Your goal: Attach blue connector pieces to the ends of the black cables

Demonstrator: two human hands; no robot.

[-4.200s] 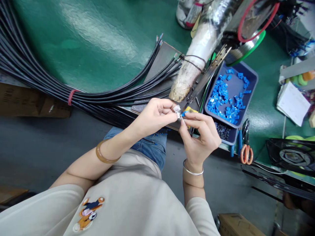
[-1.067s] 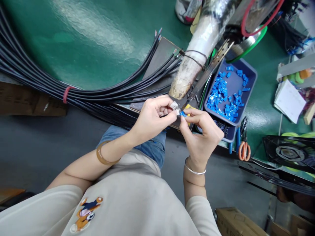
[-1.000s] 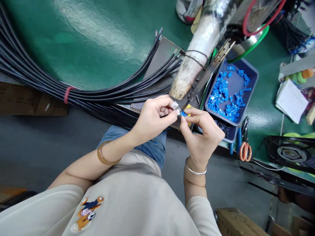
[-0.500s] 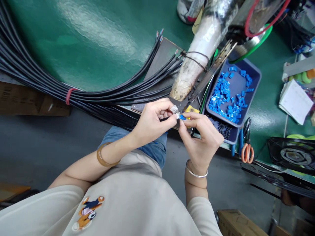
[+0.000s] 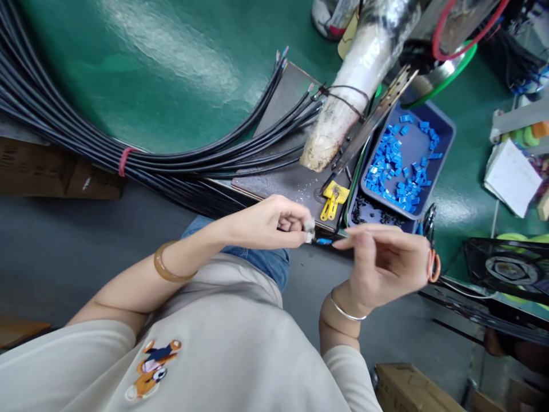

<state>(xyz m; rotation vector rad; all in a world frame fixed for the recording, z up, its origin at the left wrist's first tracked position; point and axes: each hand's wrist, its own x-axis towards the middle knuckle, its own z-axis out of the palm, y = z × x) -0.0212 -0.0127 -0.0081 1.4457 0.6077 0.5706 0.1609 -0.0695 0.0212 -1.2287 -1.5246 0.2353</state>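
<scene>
Plug [image 5: 322, 241]: small, blue, on a pale-wrapped cable end [image 5: 309, 230]
Axis: level, blue tip pointing right
Left hand [image 5: 274, 223]: pinched on the cable end
Right hand [image 5: 386, 263]: fingers loosely spread, just right of the plug

Left hand [image 5: 274, 222] reaches forward, fingers curled tight, thumb and forefinger pinched together; right hand [image 5: 388, 263] hangs just beside it, fingers loosely spread, wrist bent, both forearms bare
</scene>
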